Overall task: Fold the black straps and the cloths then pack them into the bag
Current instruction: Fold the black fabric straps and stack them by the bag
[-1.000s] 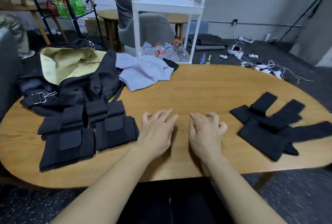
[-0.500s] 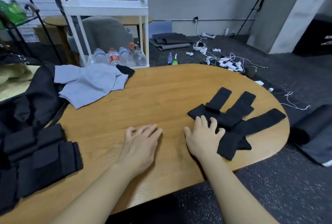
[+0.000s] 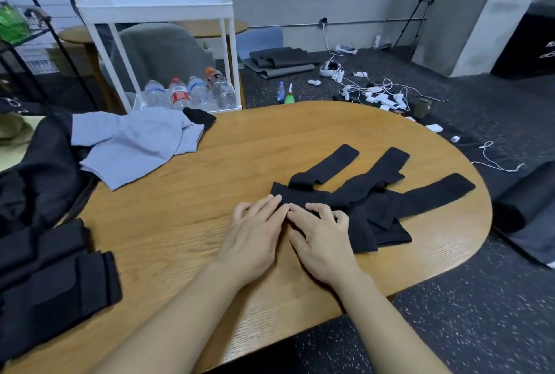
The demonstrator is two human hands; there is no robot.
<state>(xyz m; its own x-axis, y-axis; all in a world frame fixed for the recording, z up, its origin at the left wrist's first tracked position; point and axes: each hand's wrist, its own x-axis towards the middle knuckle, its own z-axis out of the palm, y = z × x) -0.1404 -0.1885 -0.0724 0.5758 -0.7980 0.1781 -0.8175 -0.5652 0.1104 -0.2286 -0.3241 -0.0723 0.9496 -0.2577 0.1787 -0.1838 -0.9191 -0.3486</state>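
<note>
On woodgrain table (image 3: 210, 223), matte black straps (image 3: 375, 193)

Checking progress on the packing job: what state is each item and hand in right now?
Black straps: unfolded, overlapping in a pile on the table.
Grey cloth: crumpled, unfolded.
Folded black pieces: stacked at table's left edge.
Left hand: fingertips on pile's near edge.
Right hand: resting on the pile.

Matt cloth on grained wood

The black straps (image 3: 372, 193) are matt, soft woven cloth, as are the folded black pieces (image 3: 54, 283). The grey cloth (image 3: 135, 145) looks thin, smooth and creased. The table (image 3: 210, 187) is light wood with visible grain and a faint sheen. The cart (image 3: 156, 6) is glossy white plastic; the bottles (image 3: 192, 94) clear plastic.
</note>
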